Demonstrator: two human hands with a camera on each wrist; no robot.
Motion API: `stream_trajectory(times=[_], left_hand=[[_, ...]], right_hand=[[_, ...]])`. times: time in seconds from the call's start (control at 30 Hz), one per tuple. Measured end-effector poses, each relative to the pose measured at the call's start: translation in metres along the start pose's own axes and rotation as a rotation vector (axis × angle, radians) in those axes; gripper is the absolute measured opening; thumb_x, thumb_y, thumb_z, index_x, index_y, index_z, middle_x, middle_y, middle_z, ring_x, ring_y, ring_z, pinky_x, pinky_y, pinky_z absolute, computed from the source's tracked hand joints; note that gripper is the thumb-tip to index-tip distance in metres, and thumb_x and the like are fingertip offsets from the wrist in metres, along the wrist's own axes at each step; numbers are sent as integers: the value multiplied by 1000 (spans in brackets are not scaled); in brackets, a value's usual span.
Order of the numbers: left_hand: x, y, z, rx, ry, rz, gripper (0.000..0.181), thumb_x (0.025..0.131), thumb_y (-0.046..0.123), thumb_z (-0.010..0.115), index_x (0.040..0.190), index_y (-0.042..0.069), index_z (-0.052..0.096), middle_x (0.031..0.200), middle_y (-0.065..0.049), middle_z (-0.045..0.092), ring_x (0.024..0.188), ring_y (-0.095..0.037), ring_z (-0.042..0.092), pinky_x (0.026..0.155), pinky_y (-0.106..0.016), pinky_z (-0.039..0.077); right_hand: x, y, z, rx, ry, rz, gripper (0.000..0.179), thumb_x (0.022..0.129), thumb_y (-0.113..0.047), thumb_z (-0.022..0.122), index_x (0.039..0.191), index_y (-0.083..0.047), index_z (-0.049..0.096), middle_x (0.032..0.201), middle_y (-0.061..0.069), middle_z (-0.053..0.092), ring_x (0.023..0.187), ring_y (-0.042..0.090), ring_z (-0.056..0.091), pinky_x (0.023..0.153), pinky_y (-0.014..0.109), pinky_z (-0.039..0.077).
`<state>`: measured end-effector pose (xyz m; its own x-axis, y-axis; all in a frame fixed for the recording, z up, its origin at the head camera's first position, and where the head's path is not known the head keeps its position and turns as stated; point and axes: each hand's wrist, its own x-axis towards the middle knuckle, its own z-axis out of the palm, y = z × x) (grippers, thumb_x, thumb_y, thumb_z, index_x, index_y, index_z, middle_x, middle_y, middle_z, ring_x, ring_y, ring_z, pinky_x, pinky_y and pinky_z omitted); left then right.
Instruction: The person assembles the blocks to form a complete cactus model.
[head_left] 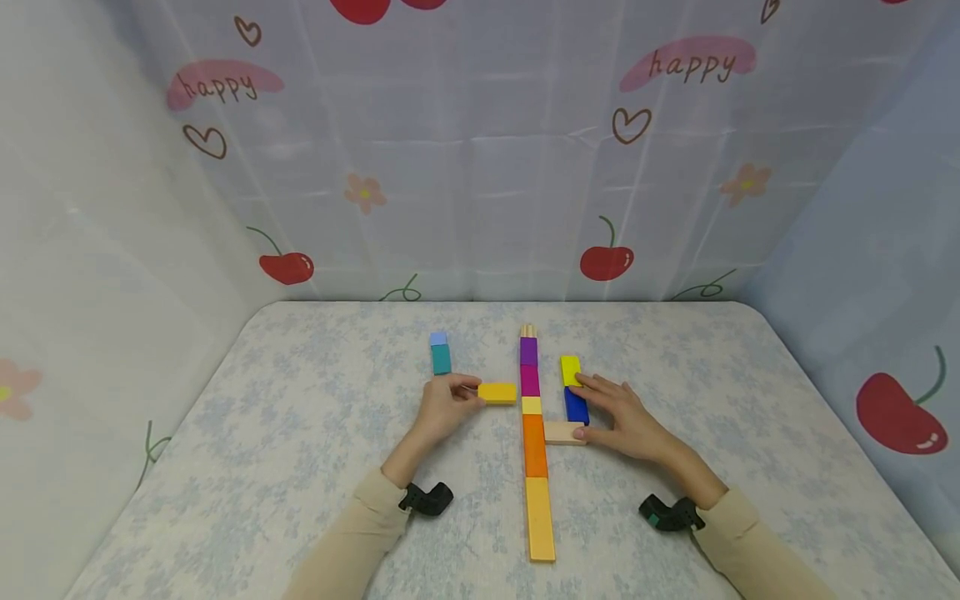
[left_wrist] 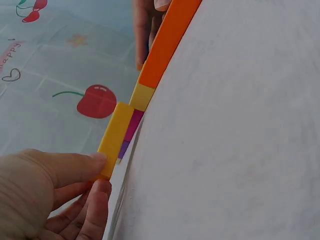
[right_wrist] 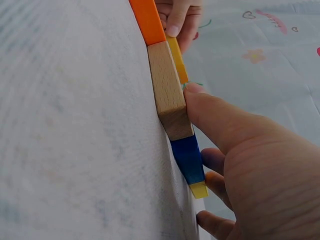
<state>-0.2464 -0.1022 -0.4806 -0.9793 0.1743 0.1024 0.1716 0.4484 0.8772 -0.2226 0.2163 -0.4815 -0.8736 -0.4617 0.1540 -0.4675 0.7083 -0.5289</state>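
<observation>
My left hand [head_left: 444, 408] pinches one end of a golden-yellow block [head_left: 498, 394] between thumb and fingertips. Its other end points at a column of blocks running up the table. In the left wrist view the thumb lies along the face of this yellow block [left_wrist: 116, 135]. My right hand [head_left: 622, 418] is spread over a side branch, its thumb at the plain wooden block [head_left: 562, 432] and its fingertips by the blue block [head_left: 576, 407] and bright yellow block [head_left: 571, 370]. The wooden block [right_wrist: 167, 82] meets the orange block [right_wrist: 148, 22] in the right wrist view.
The column holds a long tan block [head_left: 540, 521], an orange block [head_left: 535, 446], a small pale yellow one [head_left: 531, 406], a magenta one [head_left: 529, 381], a purple one [head_left: 528, 351] and thin sticks [head_left: 528, 331]. A teal block [head_left: 441, 359] touches a light blue one [head_left: 438, 338] at left.
</observation>
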Motion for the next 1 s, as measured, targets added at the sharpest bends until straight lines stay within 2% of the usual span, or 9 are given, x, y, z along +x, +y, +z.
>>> stream_trajectory(times=[0.13, 0.23, 0.8, 1.0], left_hand=[[-1, -1, 3, 12, 4, 53, 27, 83, 4, 75, 109, 0, 72, 84, -12, 72, 70, -15, 66, 66, -25, 56], [-1, -2, 5, 17, 10, 64, 26, 82, 3, 76, 108, 0, 73, 83, -12, 72, 70, -16, 66, 65, -23, 55], [-2, -5, 10, 43, 11, 85, 27, 81, 2, 77, 108, -3, 73, 87, -13, 71, 73, -20, 67, 65, -23, 56], [-2, -6, 10, 46, 7, 99, 28, 82, 3, 77, 109, -4, 73, 94, -14, 69, 77, -20, 67, 67, -22, 55]], right_hand=[[1, -1, 0, 0, -4, 12, 66, 84, -41, 75, 139, -9, 56, 151, 20, 42, 140, 47, 32, 106, 78, 9], [1, -1, 0, -1, -6, 14, 67, 84, -42, 74, 139, -9, 56, 152, 19, 42, 141, 47, 32, 106, 78, 9], [-1, 0, 0, 2, -5, 6, 66, 84, -39, 75, 139, -9, 55, 152, 20, 41, 141, 46, 32, 106, 78, 9], [0, 0, 0, -3, -6, 5, 66, 84, -39, 75, 139, -9, 55, 151, 20, 42, 140, 46, 32, 106, 78, 10]])
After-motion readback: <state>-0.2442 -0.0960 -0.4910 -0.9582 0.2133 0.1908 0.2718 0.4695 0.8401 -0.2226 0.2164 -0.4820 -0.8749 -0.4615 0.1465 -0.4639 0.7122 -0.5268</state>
